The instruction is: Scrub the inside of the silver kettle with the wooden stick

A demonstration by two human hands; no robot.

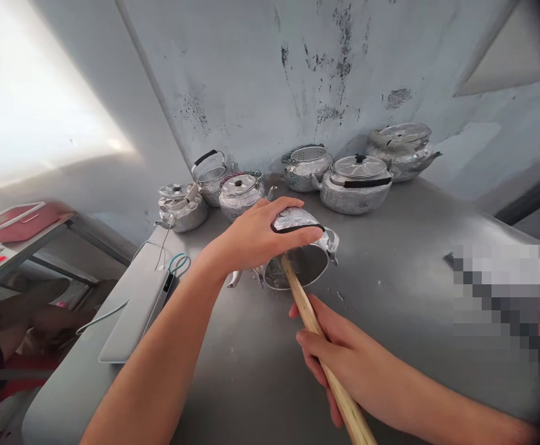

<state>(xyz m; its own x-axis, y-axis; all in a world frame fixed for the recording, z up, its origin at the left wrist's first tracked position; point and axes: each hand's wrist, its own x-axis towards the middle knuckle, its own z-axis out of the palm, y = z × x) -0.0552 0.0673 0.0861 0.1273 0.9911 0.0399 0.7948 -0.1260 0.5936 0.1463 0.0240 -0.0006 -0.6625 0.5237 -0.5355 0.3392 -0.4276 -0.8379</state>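
Observation:
A silver metal kettle (298, 217) lies tipped on its side on the grey table (400, 290), its round mouth facing me. My left hand (261, 232) is laid over its upper side and grips it, thumb along the black handle grip. My right hand (330, 352) is wrapped around a pale wooden stick (302, 303). The far end of the stick reaches into the kettle's mouth, where its tip is hidden. The spout sticks out at the left, near my left wrist.
Behind stand several more kettles, among them a lidded one (356, 191) and one by the wall (402, 148). A white flat device (135, 318) with cables lies at left. Beyond it, a pink basket (24, 222) rests on a shelf, with a person's legs below.

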